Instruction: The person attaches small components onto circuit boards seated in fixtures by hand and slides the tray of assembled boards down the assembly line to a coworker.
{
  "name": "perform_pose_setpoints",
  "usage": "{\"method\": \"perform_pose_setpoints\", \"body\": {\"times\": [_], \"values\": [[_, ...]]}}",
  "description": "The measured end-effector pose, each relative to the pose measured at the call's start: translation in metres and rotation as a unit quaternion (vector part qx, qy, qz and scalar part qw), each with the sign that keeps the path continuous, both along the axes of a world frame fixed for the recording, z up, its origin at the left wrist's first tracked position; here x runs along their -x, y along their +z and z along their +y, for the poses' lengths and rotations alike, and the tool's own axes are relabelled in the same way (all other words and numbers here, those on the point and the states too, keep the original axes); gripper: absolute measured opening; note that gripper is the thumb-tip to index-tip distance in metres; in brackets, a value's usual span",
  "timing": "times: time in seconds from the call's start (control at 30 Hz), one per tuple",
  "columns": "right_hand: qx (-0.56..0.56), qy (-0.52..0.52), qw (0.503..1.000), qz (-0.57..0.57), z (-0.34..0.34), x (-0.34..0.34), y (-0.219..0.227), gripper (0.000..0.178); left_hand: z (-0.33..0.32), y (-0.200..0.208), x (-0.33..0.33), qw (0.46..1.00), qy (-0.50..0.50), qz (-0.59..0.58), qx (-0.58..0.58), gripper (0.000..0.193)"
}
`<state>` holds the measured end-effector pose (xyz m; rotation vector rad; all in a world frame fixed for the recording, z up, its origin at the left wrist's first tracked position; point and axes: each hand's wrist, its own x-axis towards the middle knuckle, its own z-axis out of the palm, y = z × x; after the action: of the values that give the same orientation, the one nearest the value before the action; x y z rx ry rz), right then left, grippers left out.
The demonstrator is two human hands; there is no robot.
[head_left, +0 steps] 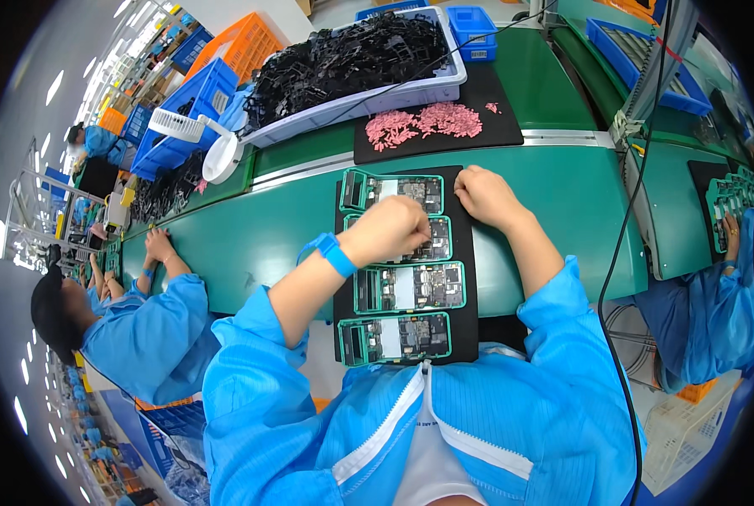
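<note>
Electronics factory: green worktop, 4 circuit-board devices lined up, blue-coated workers.

Ceiling lamps are glowing at ten o'clock; blurred metal framing, perhaps racking, is standing at nine.

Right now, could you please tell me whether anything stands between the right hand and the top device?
Nothing visible stands between the right hand and the top device; only a strip of black mat shows there.
</note>
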<state>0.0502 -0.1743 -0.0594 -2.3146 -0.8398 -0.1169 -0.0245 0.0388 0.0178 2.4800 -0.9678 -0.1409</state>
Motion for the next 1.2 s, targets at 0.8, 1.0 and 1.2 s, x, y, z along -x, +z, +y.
{"method": "perform_pose_setpoints", "body": {"times": [0.8,1.0,1.2], "values": [[-0.032,-0.06,0.997,-0.039,0.022,-0.029,0.011,0.008,0.065,0.001,-0.088,0.953,0.282,-0.107,-0.025,0.012],[0.03,-0.089,0.991,-0.099,0.049,-0.071,0.003,0.01,0.066,-0.045,-0.135,0.96,0.274,-0.043,-0.042,0.016],[0.086,-0.104,0.988,-0.08,0.05,-0.094,0.001,0.01,0.063,-0.051,-0.154,0.972,0.218,-0.061,-0.071,0.013]]}}
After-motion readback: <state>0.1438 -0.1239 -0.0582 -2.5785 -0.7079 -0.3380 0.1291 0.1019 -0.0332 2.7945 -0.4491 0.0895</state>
